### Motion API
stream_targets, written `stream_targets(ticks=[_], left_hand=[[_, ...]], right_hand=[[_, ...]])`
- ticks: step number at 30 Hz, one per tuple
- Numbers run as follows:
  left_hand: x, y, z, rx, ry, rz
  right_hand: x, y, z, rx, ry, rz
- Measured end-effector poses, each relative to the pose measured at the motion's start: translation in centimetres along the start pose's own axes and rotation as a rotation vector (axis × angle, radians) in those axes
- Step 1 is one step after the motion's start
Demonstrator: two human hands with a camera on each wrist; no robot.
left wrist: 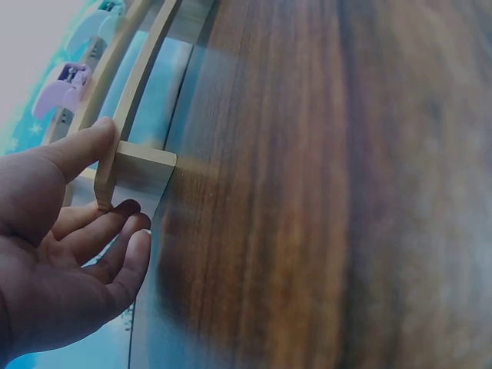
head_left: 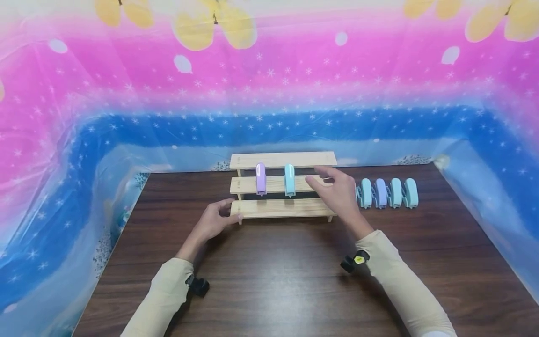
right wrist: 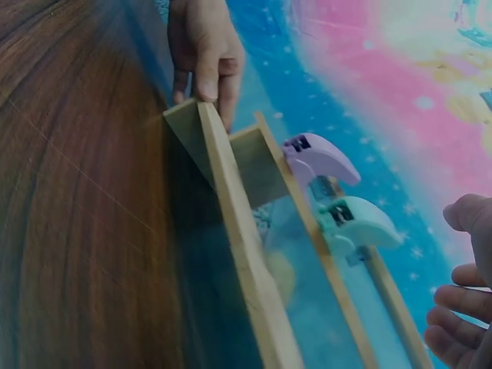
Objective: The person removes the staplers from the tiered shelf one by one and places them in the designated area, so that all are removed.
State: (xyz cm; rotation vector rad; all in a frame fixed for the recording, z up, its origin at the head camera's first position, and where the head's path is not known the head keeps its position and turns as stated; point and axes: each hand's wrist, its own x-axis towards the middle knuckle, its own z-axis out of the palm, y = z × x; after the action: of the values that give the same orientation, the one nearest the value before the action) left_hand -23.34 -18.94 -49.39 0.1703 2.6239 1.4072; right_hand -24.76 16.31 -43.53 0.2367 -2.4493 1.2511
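A three-tier wooden stand (head_left: 290,208) rises in steps on the table. My left hand (head_left: 214,219) holds the left end of its lowest tier, thumb on the board's edge and fingers around the end in the left wrist view. On the middle tier sit a purple stapler-like device (head_left: 261,179) and a light blue one (head_left: 289,179), side by side with a gap between. My right hand (head_left: 340,193) hovers by the right part of the middle tier, to the right of the light blue device. Its thumb and fingers are apart with nothing between them, also in the right wrist view.
Right of the stand, several similar devices stand in a row on the brown table (head_left: 269,276), mostly teal, with one lavender (head_left: 381,193) among them. A printed cloth (head_left: 269,93) hangs behind and at the sides, close to the stand's back.
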Motion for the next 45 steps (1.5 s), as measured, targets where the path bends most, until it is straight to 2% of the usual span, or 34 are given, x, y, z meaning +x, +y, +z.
stream_targets(ticks=[9,14,20,27,45], left_hand=[[0.1,-0.1,0.1,0.016,0.0,0.005],[0.0,0.0,0.1,0.017,0.003,0.016],[0.1,-0.1,0.0,0.02,0.005,0.009],[0.0,-0.1,0.0,0.01,0.004,0.011],[-0.1,0.0,0.0,0.005,0.002,0.014]], right_hand=[[-0.3,-0.2,2.5,0.007,-0.05,0.067],[-0.3,-0.1,3.5,0.032,-0.063,0.048],[-0.3,-0.1,4.6,0.003,-0.072,0.028],[-0.1,0.0,5.2,-0.006,-0.059,0.006],[0.1,-0.3,5.9,-0.059,-0.069,0.04]])
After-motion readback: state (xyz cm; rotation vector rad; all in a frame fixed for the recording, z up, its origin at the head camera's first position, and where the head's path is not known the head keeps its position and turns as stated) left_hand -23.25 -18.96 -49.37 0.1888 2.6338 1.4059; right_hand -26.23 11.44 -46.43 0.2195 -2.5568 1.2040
